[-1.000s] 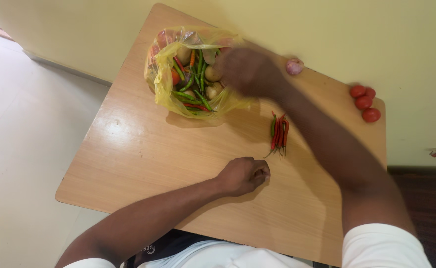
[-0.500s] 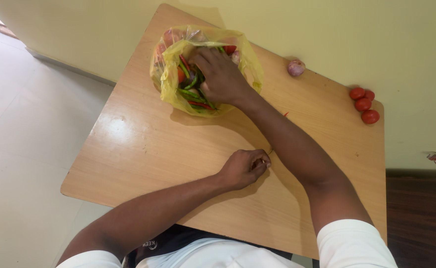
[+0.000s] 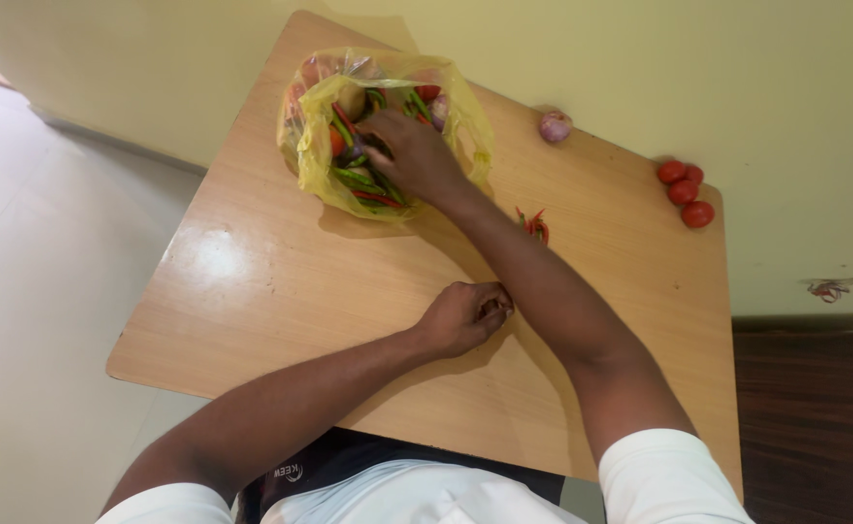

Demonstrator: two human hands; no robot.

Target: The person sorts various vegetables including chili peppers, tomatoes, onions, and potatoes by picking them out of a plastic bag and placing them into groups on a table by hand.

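Right grip is down inside the yellow plastic bag, fingers curled among the green chillies; whether it has closed on one of them I cannot tell, since the fingertips are buried in the vegetables. From my seat I see the bag at the far left of the wooden worktop, its mouth wide, holding red chillies, a potato and something orange beside the green ones. Left grip rests on the worktop near the middle, clenched into a loose fist with the fingers tucked under; it presses against the right forearm, and I cannot make out anything inside it. A small bunch of red chillies on the worktop peeks out just beyond the right forearm. Further back, a small onion lies near the wall, and a cluster of red tomatoes lies at the far right corner.
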